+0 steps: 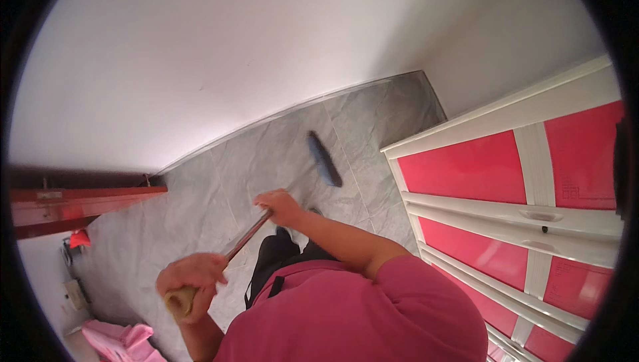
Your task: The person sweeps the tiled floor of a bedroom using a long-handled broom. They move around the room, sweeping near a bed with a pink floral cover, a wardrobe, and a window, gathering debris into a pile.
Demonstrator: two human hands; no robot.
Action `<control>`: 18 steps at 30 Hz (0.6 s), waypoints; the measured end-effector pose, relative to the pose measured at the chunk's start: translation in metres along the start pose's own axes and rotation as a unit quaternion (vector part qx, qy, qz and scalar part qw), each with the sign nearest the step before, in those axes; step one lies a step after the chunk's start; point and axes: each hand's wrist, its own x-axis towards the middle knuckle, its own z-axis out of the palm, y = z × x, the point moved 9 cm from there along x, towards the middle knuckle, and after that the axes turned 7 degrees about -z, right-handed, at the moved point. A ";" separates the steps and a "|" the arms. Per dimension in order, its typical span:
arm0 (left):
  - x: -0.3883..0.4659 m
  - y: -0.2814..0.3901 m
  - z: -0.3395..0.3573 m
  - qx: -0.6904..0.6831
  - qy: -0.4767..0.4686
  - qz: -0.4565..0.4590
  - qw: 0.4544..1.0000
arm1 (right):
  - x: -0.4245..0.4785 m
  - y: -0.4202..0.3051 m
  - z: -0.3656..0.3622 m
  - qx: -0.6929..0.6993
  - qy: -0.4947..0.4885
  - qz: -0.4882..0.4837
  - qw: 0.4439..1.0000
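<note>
My left hand (pixel 192 279) is wrapped around the upper part of a broom's handle (pixel 248 236), close to its yellowish end, which points up at me. Farther down the same stick, my right hand (pixel 279 207) grips it in front of my dark trousers. Beyond that hand the lower stick is faint and blurred. The blue-grey broom head (pixel 324 159) with a dark bristle edge is down at the grey marbled tile floor (pixel 264 157), ahead of my feet. Whether the bristles touch the tiles, I cannot tell.
A white wall (pixel 224 47) runs along the far side and meets the floor in a corner. To the right stands a white-framed wardrobe with glossy red panels (pixel 464 172). A reddish-brown door (pixel 100 202) juts in at left. Pink fabric (pixel 122 339) lies at lower left.
</note>
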 end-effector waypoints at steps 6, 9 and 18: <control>0.066 0.054 -0.010 -0.019 -0.141 0.115 0.983 | 0.085 -0.025 0.004 0.021 -0.064 -0.023 0.997; 0.099 0.067 -0.026 -0.059 -0.253 0.181 0.948 | 0.117 -0.017 -0.029 -0.029 -0.030 -0.016 0.999; 0.213 -0.027 0.044 -0.162 -0.207 0.113 0.958 | 0.101 0.091 -0.215 -0.227 0.179 0.034 0.957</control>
